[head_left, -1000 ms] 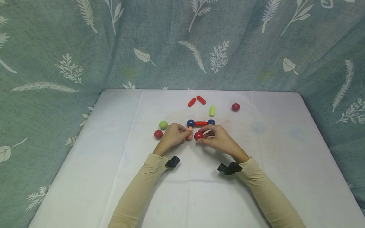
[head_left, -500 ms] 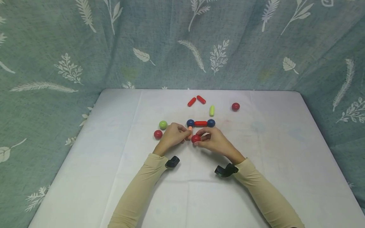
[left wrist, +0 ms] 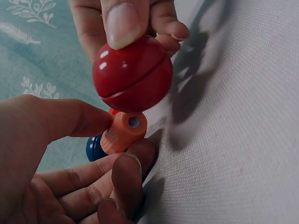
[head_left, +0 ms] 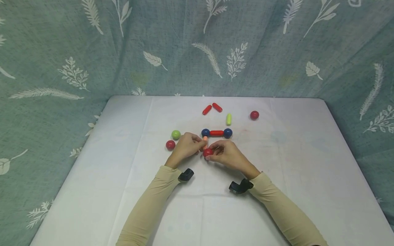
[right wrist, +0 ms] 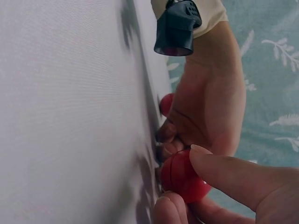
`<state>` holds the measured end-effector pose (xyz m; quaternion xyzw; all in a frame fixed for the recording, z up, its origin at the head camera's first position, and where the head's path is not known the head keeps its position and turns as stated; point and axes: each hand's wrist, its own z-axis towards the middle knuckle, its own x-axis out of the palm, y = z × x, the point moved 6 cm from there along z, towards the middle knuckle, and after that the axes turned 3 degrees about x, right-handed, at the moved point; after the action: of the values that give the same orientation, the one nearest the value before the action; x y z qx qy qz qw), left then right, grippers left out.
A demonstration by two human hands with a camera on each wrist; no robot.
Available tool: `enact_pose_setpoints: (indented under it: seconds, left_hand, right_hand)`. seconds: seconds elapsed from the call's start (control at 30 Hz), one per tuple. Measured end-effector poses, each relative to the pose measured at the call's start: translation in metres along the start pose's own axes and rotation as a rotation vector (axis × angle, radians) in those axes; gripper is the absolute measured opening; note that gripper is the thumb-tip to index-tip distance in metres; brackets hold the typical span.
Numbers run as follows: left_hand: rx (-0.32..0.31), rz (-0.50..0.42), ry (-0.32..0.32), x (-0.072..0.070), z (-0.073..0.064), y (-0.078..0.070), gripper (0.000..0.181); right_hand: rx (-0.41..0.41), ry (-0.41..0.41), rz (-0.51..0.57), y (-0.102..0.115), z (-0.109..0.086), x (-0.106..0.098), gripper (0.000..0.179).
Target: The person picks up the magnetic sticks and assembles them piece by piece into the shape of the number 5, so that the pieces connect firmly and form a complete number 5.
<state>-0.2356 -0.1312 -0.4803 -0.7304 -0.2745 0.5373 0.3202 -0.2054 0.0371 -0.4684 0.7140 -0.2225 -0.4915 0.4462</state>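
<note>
My left hand pinches an orange rod between thumb and fingers. One end of the rod meets a blue ball; its near end shows a round silvery spot in the left wrist view. A red rod joins that ball to a second blue ball. In my right hand, a grooved red ball is pinched right by the orange rod's near end. Whether ball and rod touch, I cannot tell. The right wrist view hides the rod behind the red ball.
On the white table, a green ball and another red ball lie left of the left hand. Farther back are two red rods, a yellow-green rod and a third red ball.
My right hand has carried the red ball left and toward me, to the orange rod's near end. The left hand has stayed in place with the rod.
</note>
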Motion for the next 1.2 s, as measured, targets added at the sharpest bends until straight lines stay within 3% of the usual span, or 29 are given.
enact_pose_setpoints:
  seconds: [0.23,0.97,1.2]
  left_hand:
    - [0.015,-0.018,0.001,0.0,0.0,-0.001,0.026]
    - [-0.026,-0.01,0.009,0.0,0.0,0.001,0.028]
    - [0.002,-0.011,0.007,0.0,0.0,0.0,0.024]
  right_hand:
    - [0.023,0.005,0.018,-0.002,0.0,0.005,0.032]
    - [0.048,-0.046,0.037,-0.004,0.0,0.01,0.032]
    - [0.038,-0.054,0.061,-0.004,0.0,0.011,0.028]
